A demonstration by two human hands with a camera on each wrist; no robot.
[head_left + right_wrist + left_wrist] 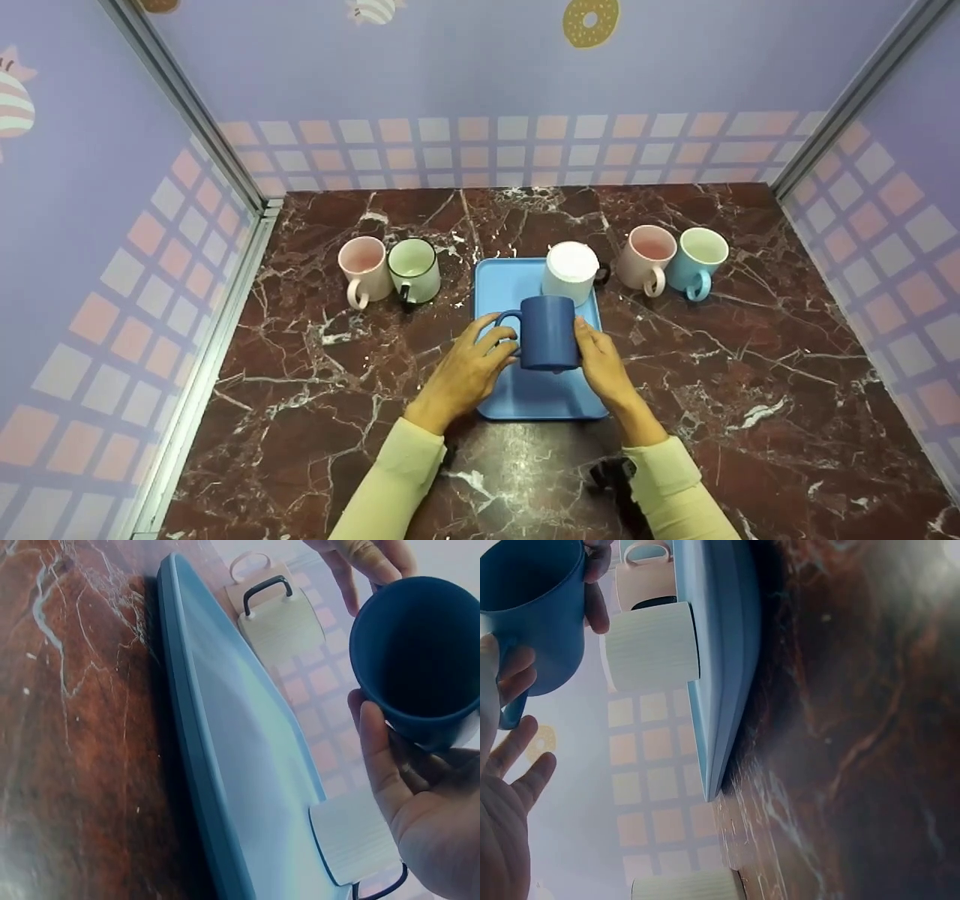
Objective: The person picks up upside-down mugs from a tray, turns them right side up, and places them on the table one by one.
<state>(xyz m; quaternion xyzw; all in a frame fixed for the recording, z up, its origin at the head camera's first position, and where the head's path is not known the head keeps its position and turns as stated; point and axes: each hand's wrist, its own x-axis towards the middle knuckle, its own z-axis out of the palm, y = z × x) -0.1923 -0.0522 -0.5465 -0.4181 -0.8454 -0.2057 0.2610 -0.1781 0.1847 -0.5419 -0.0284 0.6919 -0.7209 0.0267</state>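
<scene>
A dark blue mug (549, 334) is held in the air above a light blue tray (525, 401). My left hand (466, 369) pinches its handle, with the other fingers spread in the left wrist view. My right hand (606, 369) grips the opposite side of the mug between thumb and fingers. Both wrist views look into the mug's mouth (424, 652), which the head view hides. On the tray's far right part, a white mug (570, 270) with a black handle stands upside down, partly behind the blue one.
Left of the tray, a pink mug (366, 270) and a white mug (415, 274) with black rim and handle stand upright. Another pink mug (643, 259) and a light blue mug (694, 262) stand upright to the right. Walls (480, 67) enclose the dark marble tabletop (300, 420) behind and at both sides.
</scene>
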